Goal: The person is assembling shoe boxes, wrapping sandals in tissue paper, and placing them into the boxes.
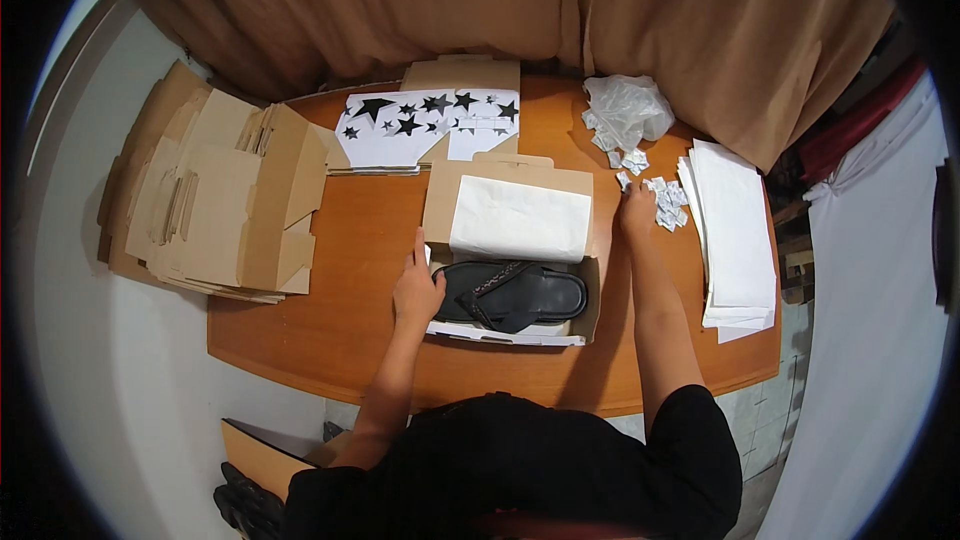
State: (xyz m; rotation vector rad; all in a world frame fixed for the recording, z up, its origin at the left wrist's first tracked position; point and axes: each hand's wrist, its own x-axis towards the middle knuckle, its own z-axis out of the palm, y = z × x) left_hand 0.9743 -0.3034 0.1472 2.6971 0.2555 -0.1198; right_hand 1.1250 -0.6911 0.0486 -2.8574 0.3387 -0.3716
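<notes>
An open cardboard shoe box (508, 339) sits in front of me, its lid raised on the far side. Inside it lies a black sandal (530, 292) with a braided-looking strap. A sheet of white paper (520, 218) lines the lid. My left hand (418, 292) grips the box's left end, thumb over the wall and index finger stretched upward. My right hand (638, 212) reaches past the box to a loose pile of small white sachets (668, 202). Its fingertips are pinched together at a sachet on the pile's left edge.
Flattened cardboard boxes (225, 190) are stacked at the left. Behind the box lie white cartons with black stars (400, 130). A clear plastic bag (630, 108) spills sachets at the back right. White paper sheets (735, 235) are piled at the right edge. Brown curtains (400, 10) hang behind the table.
</notes>
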